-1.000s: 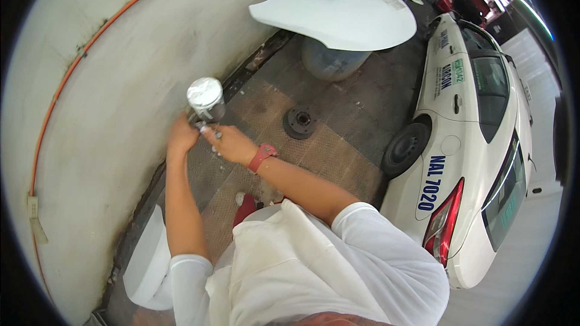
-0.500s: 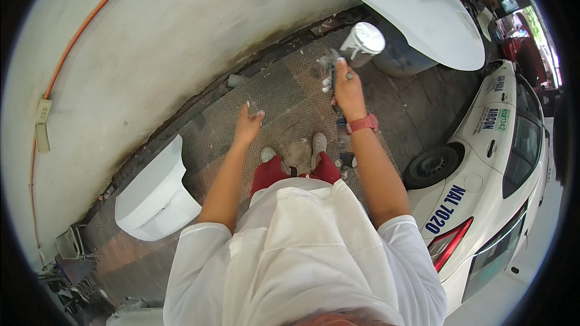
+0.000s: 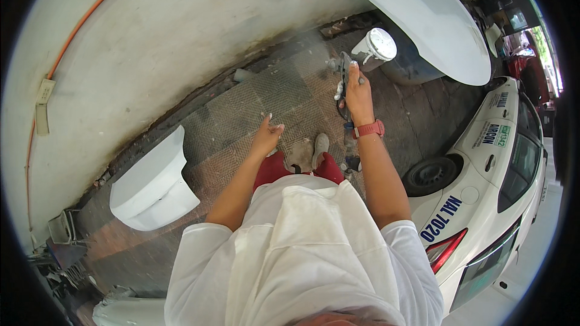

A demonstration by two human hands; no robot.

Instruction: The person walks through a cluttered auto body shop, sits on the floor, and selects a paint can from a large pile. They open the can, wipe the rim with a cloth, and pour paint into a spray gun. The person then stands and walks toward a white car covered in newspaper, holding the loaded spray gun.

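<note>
My right hand (image 3: 359, 98), with a red watch (image 3: 369, 128) on its wrist, is closed around a dark, flat, thin piece (image 3: 345, 78) seen nearly edge-on. White patches show along its left side; whether they are fingertips or smears I cannot tell. Just beyond that hand is a white-topped bucket (image 3: 376, 47) with pale drips down its side. My left hand (image 3: 266, 136) hovers over the floor in front of my legs. Its thumb and forefinger are apart, with nothing visible between them; the other fingers are partly hidden.
At the left a white curved car panel (image 3: 148, 184) rests on the floor. A larger white panel (image 3: 435, 24) lies over a dark drum (image 3: 403, 60) at the far right. A white car (image 3: 477, 169) stands close on my right. An orange cable (image 3: 84, 18) runs along the wall.
My left hand has moved slightly right and nearer to me. The right hand has shifted a little right and nearer, still holding the dark piece, which now shows more clearly. The whole view has shifted slightly.
</note>
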